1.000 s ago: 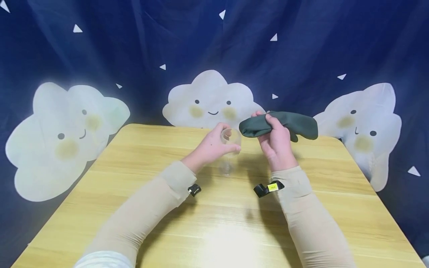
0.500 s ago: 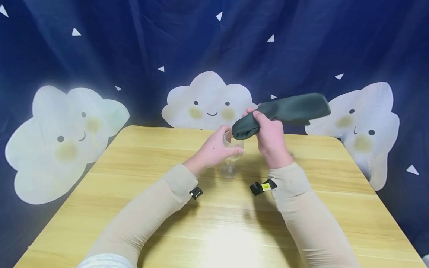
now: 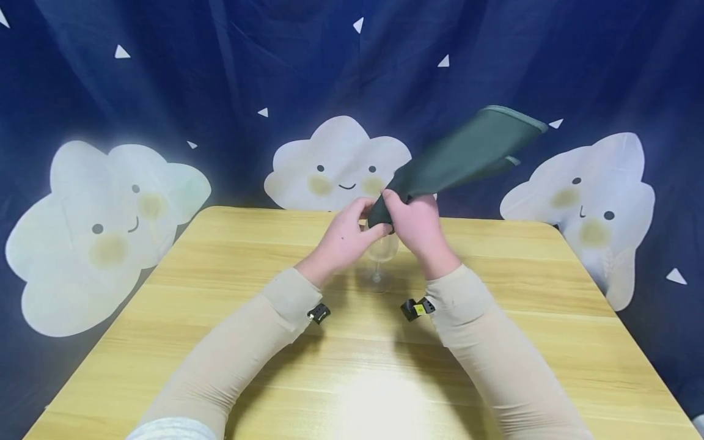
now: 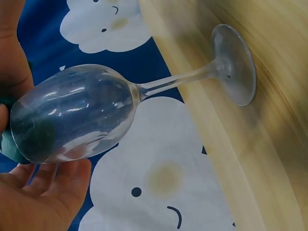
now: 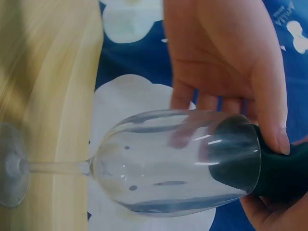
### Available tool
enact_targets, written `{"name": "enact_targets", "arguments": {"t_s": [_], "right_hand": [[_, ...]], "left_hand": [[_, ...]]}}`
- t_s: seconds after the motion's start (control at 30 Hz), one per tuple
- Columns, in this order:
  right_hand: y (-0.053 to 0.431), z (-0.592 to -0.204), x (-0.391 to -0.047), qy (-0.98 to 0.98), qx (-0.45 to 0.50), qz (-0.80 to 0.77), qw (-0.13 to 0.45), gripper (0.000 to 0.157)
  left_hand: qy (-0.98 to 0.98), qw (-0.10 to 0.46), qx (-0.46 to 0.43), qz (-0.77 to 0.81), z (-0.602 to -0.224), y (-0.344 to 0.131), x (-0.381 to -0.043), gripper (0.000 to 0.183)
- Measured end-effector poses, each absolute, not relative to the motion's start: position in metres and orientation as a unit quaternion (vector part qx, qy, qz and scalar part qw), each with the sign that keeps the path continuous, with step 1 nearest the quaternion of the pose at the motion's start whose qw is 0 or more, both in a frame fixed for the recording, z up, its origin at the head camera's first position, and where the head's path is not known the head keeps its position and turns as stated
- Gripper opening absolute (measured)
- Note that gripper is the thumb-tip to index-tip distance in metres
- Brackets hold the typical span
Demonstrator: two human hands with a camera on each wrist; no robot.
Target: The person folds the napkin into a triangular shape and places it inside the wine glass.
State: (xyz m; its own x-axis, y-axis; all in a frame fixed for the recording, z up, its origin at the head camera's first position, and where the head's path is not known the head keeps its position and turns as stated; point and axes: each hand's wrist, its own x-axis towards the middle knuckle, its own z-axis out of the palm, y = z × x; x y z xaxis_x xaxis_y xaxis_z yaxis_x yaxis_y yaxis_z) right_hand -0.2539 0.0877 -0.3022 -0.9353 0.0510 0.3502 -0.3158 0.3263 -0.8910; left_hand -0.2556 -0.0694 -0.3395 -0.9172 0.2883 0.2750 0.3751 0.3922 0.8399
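A clear wine glass stands upright over the table, its foot at the wood; whether it touches I cannot tell. My left hand holds the bowl near the rim, with thumb and fingers on opposite sides. My right hand grips a dark green cloth gathered into a bundle. The cloth's lower end is inside the mouth of the glass, seen through the bowl in the right wrist view. Its loose end fans out up and to the right. Some fingertips are hidden behind the cloth.
The wood-grain table spreads under both arms, with a bright glare near its front. Behind it hangs a dark blue curtain printed with smiling clouds. Small black wrist cameras sit at both cuffs.
My right hand has moved left and brought the cloth from beside the glass into its mouth. The cloth's loose end has swung upward. My left hand stays on the glass.
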Motion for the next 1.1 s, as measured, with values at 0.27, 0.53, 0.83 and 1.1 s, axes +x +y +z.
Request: {"name": "enact_targets", "arguments": {"t_s": [0.27,0.53,0.83,1.1], "right_hand": [[0.074,-0.314,-0.249,-0.843,0.129,0.496,0.164,0.025],[0.067,-0.328,-0.245,-0.863,0.107,0.473,0.139,0.025],[0.066,-0.338,-0.246,-0.907,0.122,0.371,0.161,0.013],[0.081,-0.337,-0.248,-0.829,0.171,0.530,0.058,0.021]], "left_hand": [[-0.846,0.051,-0.210,-0.487,-0.339,-0.073,-0.257,0.032],[-0.802,-0.022,-0.232,-0.550,-0.344,-0.084,-0.261,0.054],[-0.748,-0.024,-0.288,-0.598,-0.349,-0.097,-0.257,0.062],[-0.717,-0.015,-0.311,-0.624,-0.338,-0.103,-0.250,0.062]]}}
